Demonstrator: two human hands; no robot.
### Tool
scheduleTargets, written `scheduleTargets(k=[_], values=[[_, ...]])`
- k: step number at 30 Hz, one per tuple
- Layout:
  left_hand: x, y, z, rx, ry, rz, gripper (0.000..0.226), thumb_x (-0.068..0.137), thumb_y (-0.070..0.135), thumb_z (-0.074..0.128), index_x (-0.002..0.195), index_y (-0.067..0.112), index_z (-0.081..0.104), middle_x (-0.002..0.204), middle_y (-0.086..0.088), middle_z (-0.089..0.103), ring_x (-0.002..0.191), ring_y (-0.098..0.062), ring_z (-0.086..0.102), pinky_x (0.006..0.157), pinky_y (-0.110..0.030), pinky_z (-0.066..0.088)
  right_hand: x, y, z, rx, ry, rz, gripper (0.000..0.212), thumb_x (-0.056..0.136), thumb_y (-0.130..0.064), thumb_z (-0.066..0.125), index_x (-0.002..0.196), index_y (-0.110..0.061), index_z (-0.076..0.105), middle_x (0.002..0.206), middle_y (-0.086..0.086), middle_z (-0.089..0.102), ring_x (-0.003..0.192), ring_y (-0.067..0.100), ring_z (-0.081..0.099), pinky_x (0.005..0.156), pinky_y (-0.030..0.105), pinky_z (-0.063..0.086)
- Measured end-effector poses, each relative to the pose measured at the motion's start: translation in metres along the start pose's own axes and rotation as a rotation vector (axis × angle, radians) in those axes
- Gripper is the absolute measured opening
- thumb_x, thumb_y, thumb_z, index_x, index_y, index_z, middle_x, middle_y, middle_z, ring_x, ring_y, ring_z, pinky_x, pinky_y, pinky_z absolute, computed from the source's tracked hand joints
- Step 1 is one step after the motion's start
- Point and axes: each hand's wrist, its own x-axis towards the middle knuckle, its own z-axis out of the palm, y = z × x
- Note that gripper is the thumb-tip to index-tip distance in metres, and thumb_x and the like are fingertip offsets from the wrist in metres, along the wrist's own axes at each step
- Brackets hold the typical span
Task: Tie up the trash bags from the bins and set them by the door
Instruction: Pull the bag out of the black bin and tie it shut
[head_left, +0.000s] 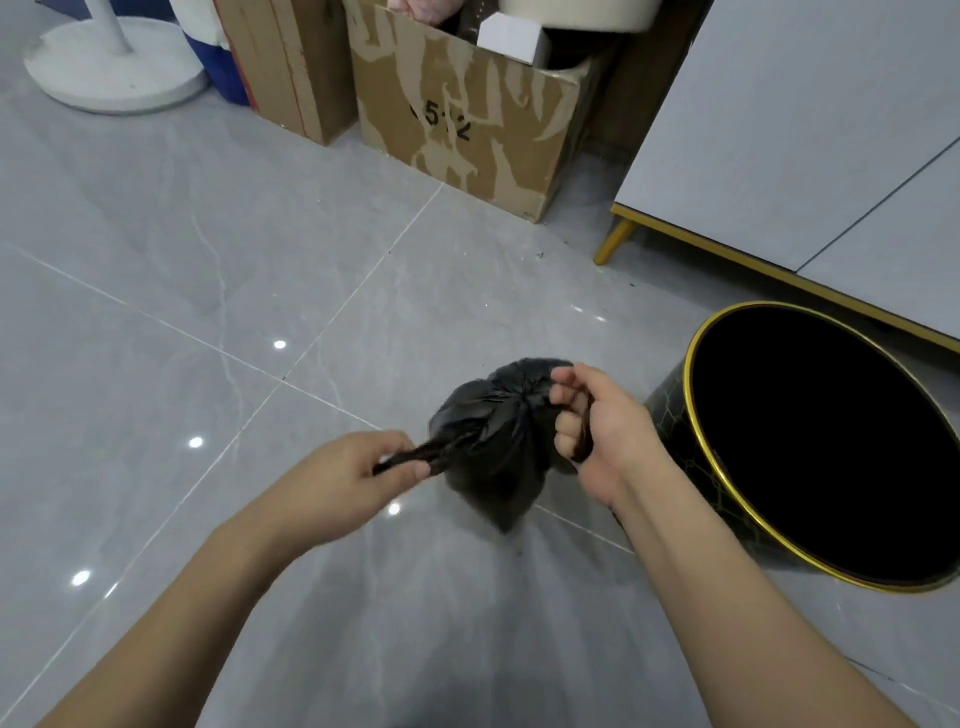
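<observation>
Partial black digits, "5" and "2" legible, are printed on the torn box (467, 114); the rest of the marking is scuffed away. A black bag (493, 436) is held above the grey floor (182, 270), between the hands and just left of the bin (810, 447). One twisted strip of the bag is pinched by the left hand (353, 478); another is gripped in the curled fingers of the right hand (592, 426). The bag's lower part is blurred. The bin's inside is lost in black. A cabinet (789, 130), boxes and a stand base (114, 67) are cut off at the top. Bare floor lies to the left.
</observation>
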Motion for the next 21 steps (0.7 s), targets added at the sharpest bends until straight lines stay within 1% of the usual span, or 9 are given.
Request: scheduleTargets(k=[2, 4, 7, 8, 10, 13, 16, 18, 21], values=[[-0.010, 0.006, 0.011, 0.299, 0.000, 0.063, 0.026, 0.096, 0.047, 0.044, 0.086, 0.025, 0.055, 0.062, 0.005, 0.055, 0.062, -0.011, 0.055, 0.061, -0.029, 0.041, 0.002, -0.005, 0.008, -0.058, -0.003, -0.073, 0.029, 0.100, -0.026, 0.044, 0.080, -0.015, 0.062, 0.069, 0.001, 0.059, 0.033, 0.005, 0.028, 0.032, 0.018, 0.021], [-0.016, 0.009, 0.027, 0.457, -0.022, 0.121, 0.027, 0.098, 0.049, 0.035, 0.089, 0.026, 0.044, 0.070, 0.002, 0.057, 0.072, -0.019, 0.058, 0.062, -0.033, 0.040, 0.004, -0.002, 0.017, -0.288, -0.023, -0.176, 0.032, 0.096, -0.022, 0.047, 0.072, -0.023, 0.067, 0.078, -0.001, 0.065, 0.038, 0.006, 0.035, 0.040, 0.022, 0.030], [-0.016, 0.009, 0.045, 0.444, -0.139, 0.177, 0.023, 0.100, 0.043, 0.035, 0.084, 0.027, 0.041, 0.080, -0.001, 0.060, 0.078, -0.024, 0.057, 0.062, -0.033, 0.039, 0.000, 0.018, 0.022, -0.905, -0.088, -0.334, 0.022, 0.090, -0.027, 0.050, 0.078, -0.020, 0.068, 0.079, -0.006, 0.066, 0.069, 0.015, 0.058, 0.067, 0.033, 0.046], [-0.015, 0.009, 0.047, 0.431, -0.149, 0.197, 0.024, 0.100, 0.041, 0.037, 0.082, 0.025, 0.042, 0.080, 0.000, 0.059, 0.077, -0.023, 0.056, 0.063, -0.034, 0.040, -0.001, 0.029, 0.019, -1.143, -0.147, -0.377, 0.024, 0.091, -0.031, 0.047, 0.086, -0.016, 0.065, 0.090, -0.002, 0.064, 0.083, 0.020, 0.060, 0.078, 0.037, 0.048], [-0.012, 0.007, 0.045, 0.412, -0.120, 0.239, 0.025, 0.099, 0.038, 0.039, 0.079, 0.025, 0.043, 0.077, 0.006, 0.053, 0.074, -0.018, 0.053, 0.064, -0.034, 0.040, -0.003, 0.048, 0.008, -1.477, -0.267, -0.419, 0.028, 0.093, -0.034, 0.040, 0.091, -0.013, 0.059, 0.100, 0.001, 0.056, 0.094, 0.026, 0.058, 0.085, 0.041, 0.047], [-0.010, -0.004, 0.037, 0.323, -0.094, 0.275, 0.024, 0.099, 0.037, 0.042, 0.087, 0.020, 0.055, 0.080, 0.009, 0.056, 0.075, -0.011, 0.053, 0.069, -0.030, 0.044, -0.005, 0.066, -0.005, -1.651, -0.360, -0.365, 0.024, 0.092, -0.036, 0.040, 0.100, -0.017, 0.053, 0.106, 0.000, 0.047, 0.096, 0.026, 0.057, 0.081, 0.039, 0.045], [-0.006, -0.011, 0.027, 0.282, -0.089, 0.337, 0.033, 0.096, 0.044, 0.039, 0.092, 0.019, 0.060, 0.084, 0.008, 0.059, 0.078, -0.007, 0.053, 0.073, -0.029, 0.045, -0.007, 0.076, -0.009, -1.667, -0.441, -0.293, 0.033, 0.084, -0.039, 0.047, 0.111, -0.019, 0.045, 0.109, -0.001, 0.042, 0.095, 0.024, 0.056, 0.080, 0.040, 0.046], [-0.002, -0.010, 0.020, 0.261, -0.104, 0.388, 0.042, 0.091, 0.051, 0.032, 0.089, 0.019, 0.060, 0.083, 0.010, 0.058, 0.079, -0.006, 0.052, 0.074, -0.029, 0.046, -0.007, 0.080, -0.007, -1.641, -0.477, -0.265, 0.042, 0.081, -0.046, 0.052, 0.110, -0.019, 0.038, 0.107, -0.001, 0.038, 0.089, 0.022, 0.052, 0.078, 0.040, 0.046], [0.007, -0.002, 0.007, 0.256, -0.130, 0.435, 0.040, 0.091, 0.049, 0.033, 0.088, 0.021, 0.061, 0.085, 0.010, 0.059, 0.083, -0.005, 0.054, 0.075, -0.030, 0.047, -0.006, 0.082, 0.001, -1.617, -0.424, -0.275, 0.054, 0.078, -0.067, 0.053, 0.106, -0.024, 0.037, 0.106, -0.004, 0.041, 0.091, 0.022, 0.055, 0.073, 0.036, 0.042]])
